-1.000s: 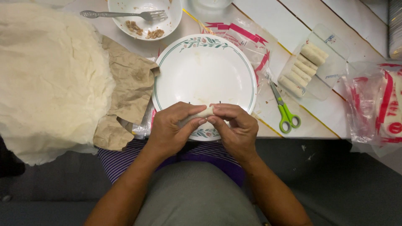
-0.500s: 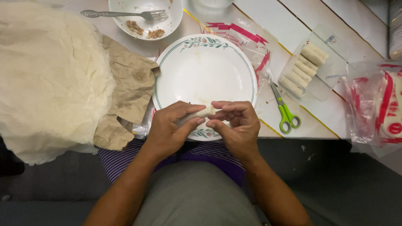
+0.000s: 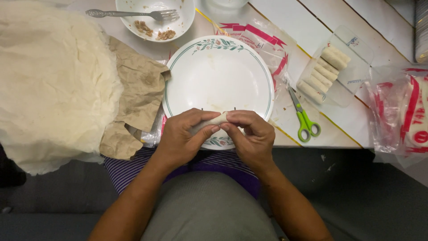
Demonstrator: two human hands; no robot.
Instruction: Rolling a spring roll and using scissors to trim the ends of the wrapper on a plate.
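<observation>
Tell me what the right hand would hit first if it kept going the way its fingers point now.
The right hand points leftward, so it would likely first meet the left hand; their fingertips already nearly touch around the small pale roll above the plate.

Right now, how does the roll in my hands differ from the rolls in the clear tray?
The roll is single, gripped by the left hand and right hand above the plate; the tray rolls lie untouched, side by side in the clear tray. Yours is mostly hidden; theirs show fully. Both look pale.
</observation>
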